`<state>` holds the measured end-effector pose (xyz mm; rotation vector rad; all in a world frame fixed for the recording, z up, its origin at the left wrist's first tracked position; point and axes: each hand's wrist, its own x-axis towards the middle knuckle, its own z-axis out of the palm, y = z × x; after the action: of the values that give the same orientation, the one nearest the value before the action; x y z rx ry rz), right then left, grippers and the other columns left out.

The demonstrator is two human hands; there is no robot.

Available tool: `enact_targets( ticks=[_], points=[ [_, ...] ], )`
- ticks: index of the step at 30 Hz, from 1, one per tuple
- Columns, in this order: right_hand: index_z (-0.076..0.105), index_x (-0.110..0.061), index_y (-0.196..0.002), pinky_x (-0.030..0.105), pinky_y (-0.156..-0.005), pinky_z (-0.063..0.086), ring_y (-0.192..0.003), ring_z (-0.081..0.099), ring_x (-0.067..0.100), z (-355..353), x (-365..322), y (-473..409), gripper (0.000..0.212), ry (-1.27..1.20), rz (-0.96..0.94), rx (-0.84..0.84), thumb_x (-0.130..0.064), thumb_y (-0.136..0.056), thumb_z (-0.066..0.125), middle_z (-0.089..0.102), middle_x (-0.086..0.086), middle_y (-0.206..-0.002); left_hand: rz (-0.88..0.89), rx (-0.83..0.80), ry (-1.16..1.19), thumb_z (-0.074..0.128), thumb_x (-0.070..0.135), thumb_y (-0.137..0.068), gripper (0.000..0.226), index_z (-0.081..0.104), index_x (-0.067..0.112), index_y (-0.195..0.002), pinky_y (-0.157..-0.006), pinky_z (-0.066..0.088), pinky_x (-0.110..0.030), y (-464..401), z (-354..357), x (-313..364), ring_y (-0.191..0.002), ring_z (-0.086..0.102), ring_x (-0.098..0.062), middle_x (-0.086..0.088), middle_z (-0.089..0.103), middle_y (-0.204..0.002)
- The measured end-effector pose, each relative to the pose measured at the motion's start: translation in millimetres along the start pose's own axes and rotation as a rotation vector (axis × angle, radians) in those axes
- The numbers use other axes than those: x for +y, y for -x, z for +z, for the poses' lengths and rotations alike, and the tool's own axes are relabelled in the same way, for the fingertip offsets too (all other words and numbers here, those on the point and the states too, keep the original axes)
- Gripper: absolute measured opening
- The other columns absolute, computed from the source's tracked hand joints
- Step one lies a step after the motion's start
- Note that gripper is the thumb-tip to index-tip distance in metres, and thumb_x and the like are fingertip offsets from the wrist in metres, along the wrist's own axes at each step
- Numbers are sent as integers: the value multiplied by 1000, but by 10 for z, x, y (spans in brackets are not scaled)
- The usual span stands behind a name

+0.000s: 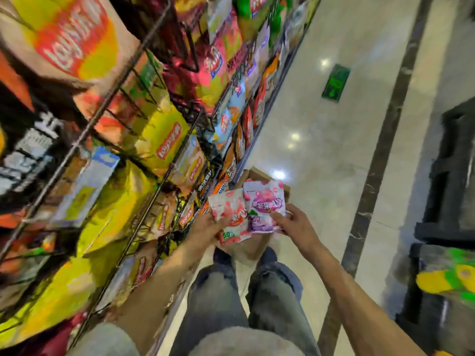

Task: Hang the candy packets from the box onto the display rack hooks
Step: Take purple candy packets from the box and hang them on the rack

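Left hand [209,228] grips red packet [230,217]; right hand [293,223] pinches purple packet [264,205].

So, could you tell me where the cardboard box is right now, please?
In the head view the cardboard box sits on the floor just beyond the two candy packets, at the foot of the snack rack on the person's left.

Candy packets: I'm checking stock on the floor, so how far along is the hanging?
Nothing visibly hung yet. In hand: the left hand holds a red packet and the right hand a purple packet, above the box on the floor. Left: getting both onto rack hooks; the box's contents are hidden.
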<state>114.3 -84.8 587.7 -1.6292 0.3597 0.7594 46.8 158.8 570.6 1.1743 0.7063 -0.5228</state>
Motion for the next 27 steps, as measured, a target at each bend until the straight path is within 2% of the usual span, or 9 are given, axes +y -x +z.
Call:
enact_targets(
  ticks=[2, 4, 8, 10, 14, 17, 22, 25, 27],
  points=[
    [68, -20, -102, 15, -64, 56, -70, 73, 1, -21, -112, 195, 10, 37, -39, 8, -11, -97, 67, 77, -7, -83, 37, -9, -25, 69, 12, -94, 22, 68, 5, -115, -70, 61, -27, 259, 59, 67, -95, 76, -22, -14, 76, -113],
    [69, -21, -104, 18, -69, 59, -74, 74, 2, -49, -182, 347, 10, 56, -51, 15, -14, -97, 69, 78, -2, -91, 61, 6, -22, 68, 5, -93, 26, 65, 1, -119, -70, 60, -27, 435, 64, 33, -96, 75, -21, -17, 74, -118],
    [70, -32, -110, 37, -88, 60, -97, 75, 15, -98, -365, 563, 15, 170, -134, -78, -34, -95, 71, 78, 0, -111, 97, 123, 91, 72, -4, -86, 51, 49, -14, -131, -92, 60, -49, 681, 93, -82, -115, 67, -40, -30, 63, -130],
    [70, -29, -111, 32, -81, 60, -94, 76, 15, -112, -461, 646, 15, 174, -164, -152, -32, -96, 70, 79, -3, -107, 138, 164, 168, 75, -2, -83, 52, 54, -10, -130, -101, 53, -57, 854, 178, -132, -120, 64, -43, -29, 62, -133],
    [67, -13, -102, 17, -61, 53, -72, 72, 10, -118, -615, 692, 4, 204, -200, -301, -15, -99, 65, 77, -8, -82, 260, 300, 305, 72, 6, -92, 32, 66, 4, -123, -95, 59, -44, 1176, 356, -266, -111, 72, -30, -16, 72, -124],
    [70, -19, -107, 17, -66, 56, -81, 76, 7, -63, -714, 721, 9, 313, -221, -438, -17, -100, 64, 80, -8, -94, 329, 427, 441, 78, 20, -90, 48, 62, 11, -134, -103, 54, -50, 1491, 538, -449, -120, 68, -28, -10, 69, -132],
    [72, -24, -104, 15, -70, 55, -87, 75, 3, 193, -739, 901, 11, 564, -311, -682, -16, -99, 66, 79, -3, -103, 452, 751, 582, 89, 40, -75, 47, 72, 11, -108, -91, 55, -48, 2113, 832, -832, -106, 67, -28, -7, 71, -116],
    [68, -18, -95, 11, -64, 49, -76, 72, -4, 474, -670, 1167, 6, 653, -339, -807, -13, -99, 66, 74, -3, -84, 504, 840, 649, 70, 18, -95, 29, 70, 11, -124, -92, 58, -39, 2531, 955, -1133, -108, 72, -24, -7, 75, -119],
    [66, -15, -85, 23, -64, 48, -73, 71, 12, 665, -558, 1382, 25, 677, -382, -881, -38, -93, 73, 69, 10, -76, 524, 950, 750, 69, 11, -95, 29, 69, 10, -124, -82, 61, -32, 2821, 1033, -1325, -99, 75, -20, -4, 78, -110]
  ],
)
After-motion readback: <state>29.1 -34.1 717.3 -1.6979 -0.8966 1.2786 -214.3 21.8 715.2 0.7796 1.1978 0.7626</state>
